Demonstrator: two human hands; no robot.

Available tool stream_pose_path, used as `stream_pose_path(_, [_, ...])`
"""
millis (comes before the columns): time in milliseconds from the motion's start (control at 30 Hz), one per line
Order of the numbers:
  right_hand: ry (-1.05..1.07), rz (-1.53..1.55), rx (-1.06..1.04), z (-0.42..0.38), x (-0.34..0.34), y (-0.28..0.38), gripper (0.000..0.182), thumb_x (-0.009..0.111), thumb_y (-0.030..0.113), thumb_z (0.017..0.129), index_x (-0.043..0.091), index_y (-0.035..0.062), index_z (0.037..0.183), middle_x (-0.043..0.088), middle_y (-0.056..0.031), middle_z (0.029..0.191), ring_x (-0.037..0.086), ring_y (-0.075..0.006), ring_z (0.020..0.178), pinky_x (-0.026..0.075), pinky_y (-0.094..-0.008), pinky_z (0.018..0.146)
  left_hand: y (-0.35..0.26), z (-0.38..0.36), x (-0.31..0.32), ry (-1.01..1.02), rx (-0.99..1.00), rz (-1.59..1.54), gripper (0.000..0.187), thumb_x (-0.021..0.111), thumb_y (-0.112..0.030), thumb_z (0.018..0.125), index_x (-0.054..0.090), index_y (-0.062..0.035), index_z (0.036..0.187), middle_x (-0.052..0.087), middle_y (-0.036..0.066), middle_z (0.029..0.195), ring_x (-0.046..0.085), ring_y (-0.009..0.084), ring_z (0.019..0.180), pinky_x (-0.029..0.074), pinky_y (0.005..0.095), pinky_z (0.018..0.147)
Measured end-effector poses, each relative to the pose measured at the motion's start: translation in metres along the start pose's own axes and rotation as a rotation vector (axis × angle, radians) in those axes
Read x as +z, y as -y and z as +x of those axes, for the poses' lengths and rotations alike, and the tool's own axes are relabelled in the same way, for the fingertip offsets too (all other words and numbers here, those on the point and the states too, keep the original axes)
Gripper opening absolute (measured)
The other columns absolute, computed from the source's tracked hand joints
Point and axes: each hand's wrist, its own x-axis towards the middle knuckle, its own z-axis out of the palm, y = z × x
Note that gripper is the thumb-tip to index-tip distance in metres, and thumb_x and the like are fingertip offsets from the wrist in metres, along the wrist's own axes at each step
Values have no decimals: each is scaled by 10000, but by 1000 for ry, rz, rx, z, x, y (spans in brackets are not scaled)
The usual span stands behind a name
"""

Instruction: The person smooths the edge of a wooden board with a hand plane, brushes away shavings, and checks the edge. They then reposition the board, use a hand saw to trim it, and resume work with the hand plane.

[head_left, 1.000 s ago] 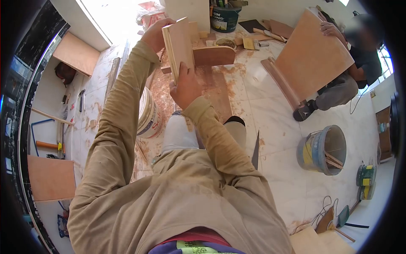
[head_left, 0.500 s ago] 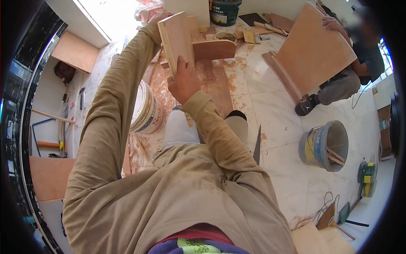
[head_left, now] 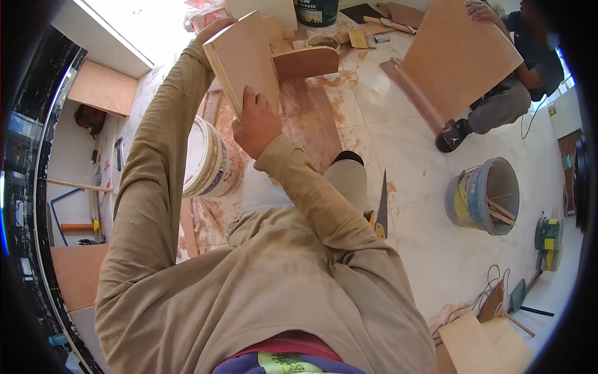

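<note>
A plywood board point(head_left: 245, 59) with pale edges stands tilted in front of me, above the dusty floor. My left hand point(head_left: 216, 28) is closed on its far upper edge; its fingers are partly hidden behind the board. Lower down, my right hand point(head_left: 257, 124) grips the near edge, fingers lying on the broad face. A reddish-brown wooden piece with a rounded end point(head_left: 308, 63) sits just behind the board; whether the two are joined is hidden.
A white bucket point(head_left: 202, 156) stands left of my legs, a handsaw point(head_left: 382, 209) lies to their right. Farther right is a blue bucket point(head_left: 476, 198) with wood strips. Another person point(head_left: 539, 47) holds a large panel point(head_left: 461, 59). Sawdust and offcuts cover the floor ahead.
Both hands have shifted a little left with the plywood board, which now turns more of its broad face toward me. The saw's yellow handle has come into view beside my right sleeve.
</note>
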Motion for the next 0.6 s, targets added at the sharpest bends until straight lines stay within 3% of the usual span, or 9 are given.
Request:
stream_pose_path(200, [-2, -56, -30, 9, 13, 17, 733, 709, 152, 829, 376, -83, 1439, 552, -240, 1212, 603, -380, 1129, 602, -445, 790, -11, -21, -5, -8, -60, 35, 271, 614, -183, 1007, 667, -3, 1202, 729, 52, 1009, 703, 151, 865, 589, 296, 750])
stream_pose_path(500, [-7, -25, -28, 3, 2, 4, 733, 718, 182, 845, 369, -71, 1438, 546, -237, 1205, 604, -376, 1124, 600, -431, 798, -5, -22, -3, -12, -112, 10, 249, 617, -190, 998, 664, -19, 1173, 727, 64, 951, 703, 162, 803, 595, 313, 701])
stream_pose_path(600, [39, 22, 20, -5, -2, 2, 800, 772, 188, 822, 353, -25, 1470, 535, -239, 1229, 588, -414, 1154, 576, -480, 876, -2, -22, -1, -5, -115, -9, 242, 618, -192, 994, 662, -24, 1163, 726, 68, 932, 704, 166, 783, 598, 319, 685])
